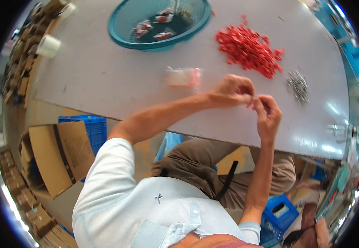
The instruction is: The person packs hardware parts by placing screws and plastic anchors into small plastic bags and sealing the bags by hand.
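Note:
Over the near part of the table, my left hand [231, 91] and my right hand [269, 115] meet fingertip to fingertip. Between them shows a small red plastic piece [250, 103], mostly covered by the fingers; both hands pinch at it. Just beyond the hands lies a heap of similar small red pieces [249, 47]. To the right of that heap is a smaller pile of thin silvery metal parts [298, 87]. A clear plastic bag [182, 77] with whitish and red contents lies left of my left hand.
A teal mesh basket [119, 39] with several small packets stands at the far side of the grey table [84, 74]. A white roll [48, 46] sits at the table's left edge. An open cardboard box [70, 153] and blue crates [279, 213] are below.

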Demonstrator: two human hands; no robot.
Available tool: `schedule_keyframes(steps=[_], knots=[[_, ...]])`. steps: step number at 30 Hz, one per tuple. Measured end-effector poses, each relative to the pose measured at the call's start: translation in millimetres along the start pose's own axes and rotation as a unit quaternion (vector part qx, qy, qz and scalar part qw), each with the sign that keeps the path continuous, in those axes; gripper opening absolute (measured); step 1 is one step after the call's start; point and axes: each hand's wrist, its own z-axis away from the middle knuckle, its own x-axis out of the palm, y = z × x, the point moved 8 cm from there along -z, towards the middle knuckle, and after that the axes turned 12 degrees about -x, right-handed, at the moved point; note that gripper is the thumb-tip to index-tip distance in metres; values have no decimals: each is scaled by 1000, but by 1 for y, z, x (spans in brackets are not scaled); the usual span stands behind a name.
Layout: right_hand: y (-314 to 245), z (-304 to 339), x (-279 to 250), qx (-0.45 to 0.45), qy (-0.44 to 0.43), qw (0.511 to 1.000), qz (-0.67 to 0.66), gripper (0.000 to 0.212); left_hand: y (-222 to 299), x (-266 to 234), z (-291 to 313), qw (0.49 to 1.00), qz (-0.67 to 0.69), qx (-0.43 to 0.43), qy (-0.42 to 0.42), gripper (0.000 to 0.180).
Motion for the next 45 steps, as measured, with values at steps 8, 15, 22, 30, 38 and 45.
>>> schedule_keyframes(steps=[8, 15, 22, 30, 38, 45], knots=[[-1, 1, 2, -19, -25, 999, -12, 7, 7, 1, 9, 1000, -8, -3, 12, 10], [-1, -6, 7, 35, 19, 994, -103, 9, -9, -11, 1, 991, 119, -59, 3, 10], [2, -1, -4, 23, 35, 993, -112, 10, 1, 1, 4, 989, 135, -57, -21, 15], [0, 4, -3, 22, 28, 996, -87, 11, -1, -3, 6, 994, 101, -35, 4, 12], [-3, -6, 6, 37, -52, 994, -93, 11, -2, 0, 5, 990, 134, -33, -41, 8], [1, -2, 4, 44, -15, 976, -214, 12, 1, 0, 5, 985, 163, -32, -56, 12]])
